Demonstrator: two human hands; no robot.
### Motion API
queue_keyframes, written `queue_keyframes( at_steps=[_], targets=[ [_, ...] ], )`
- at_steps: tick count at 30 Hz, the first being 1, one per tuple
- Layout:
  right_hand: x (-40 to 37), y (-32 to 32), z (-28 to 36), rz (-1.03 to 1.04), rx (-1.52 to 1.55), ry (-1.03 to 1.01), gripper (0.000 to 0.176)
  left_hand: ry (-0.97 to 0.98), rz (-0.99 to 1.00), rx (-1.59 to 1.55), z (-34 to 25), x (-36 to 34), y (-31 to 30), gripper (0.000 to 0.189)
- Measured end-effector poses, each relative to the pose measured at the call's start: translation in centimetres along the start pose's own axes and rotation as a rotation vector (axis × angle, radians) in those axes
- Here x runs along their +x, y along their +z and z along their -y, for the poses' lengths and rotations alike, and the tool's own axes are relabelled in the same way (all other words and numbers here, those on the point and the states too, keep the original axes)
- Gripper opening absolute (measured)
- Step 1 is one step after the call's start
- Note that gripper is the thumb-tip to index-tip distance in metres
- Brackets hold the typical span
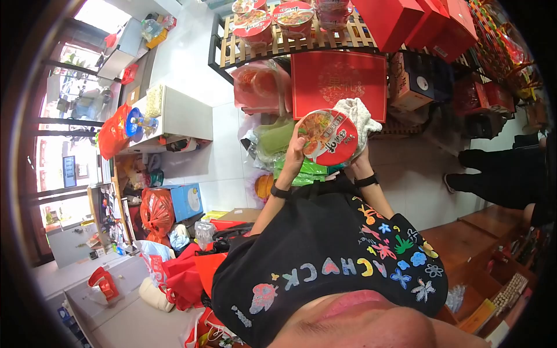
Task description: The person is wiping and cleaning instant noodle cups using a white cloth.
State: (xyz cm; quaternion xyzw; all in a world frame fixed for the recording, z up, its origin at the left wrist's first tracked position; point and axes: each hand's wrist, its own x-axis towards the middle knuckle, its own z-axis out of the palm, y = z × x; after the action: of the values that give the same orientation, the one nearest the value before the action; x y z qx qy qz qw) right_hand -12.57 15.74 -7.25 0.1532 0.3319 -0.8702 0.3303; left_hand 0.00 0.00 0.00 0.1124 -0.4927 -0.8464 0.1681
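An instant noodle bowl (329, 137) with a red printed lid is held up in front of my chest, its lid facing the camera. My left hand (295, 155) is closed on the bowl's left side, thumb near the rim. On the other side, my right hand (362, 161) has a white knitted cloth (358, 119) bunched against the bowl; its fingers are mostly hidden behind both. Right behind the bowl stands a large red gift box (339, 75). More noodle bowls (293, 18) sit above it on a slatted rack (243, 55).
Red boxes (389, 20) fill the rack's right part. Bagged goods (261, 87) lie beneath it. To the left are a white cabinet (185, 116), a blue box (187, 200) and an orange-red bag (156, 211). A person in dark trousers (493, 174) stands at the right.
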Motion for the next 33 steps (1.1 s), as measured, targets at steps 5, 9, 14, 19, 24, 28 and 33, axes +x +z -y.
queue_keyframes(
  at_steps=[5, 9, 14, 19, 24, 28, 33],
  targets=[
    [-1.1, 3.1, 1.2, -0.018, 0.185, 0.064, 0.053, -0.028, -0.032, -0.129, 1.6, 0.4, -1.1, 0.076],
    [-0.8, 0.9, 0.6, 0.153, 0.000, 0.020, 0.054, -0.090, -0.186, -0.314, 2.1, -0.4, 1.2, 0.073],
    [-3.0, 0.3, -0.2, 0.392, 0.299, 0.227, 0.056, -0.043, -0.177, -0.470, 3.6, 0.1, -0.7, 0.068],
    [-4.1, -0.2, 0.6, 0.387, 0.019, 0.108, 0.053, -0.149, -0.175, -0.326, 0.3, 0.4, 1.2, 0.073],
    [-5.7, 0.9, 1.5, 0.307, -0.354, -0.185, 0.061, -0.279, -0.086, -0.362, 0.9, 0.9, 1.6, 0.075],
    [-2.5, -2.8, 0.2, 0.400, -0.113, -0.255, 0.052, -0.299, -0.119, -0.321, 1.0, 1.2, 3.3, 0.076],
    [-3.5, -0.2, 1.4, 0.117, 0.114, -0.202, 0.058, -0.229, -0.165, -0.341, 2.1, 2.4, 4.2, 0.074]
  ],
)
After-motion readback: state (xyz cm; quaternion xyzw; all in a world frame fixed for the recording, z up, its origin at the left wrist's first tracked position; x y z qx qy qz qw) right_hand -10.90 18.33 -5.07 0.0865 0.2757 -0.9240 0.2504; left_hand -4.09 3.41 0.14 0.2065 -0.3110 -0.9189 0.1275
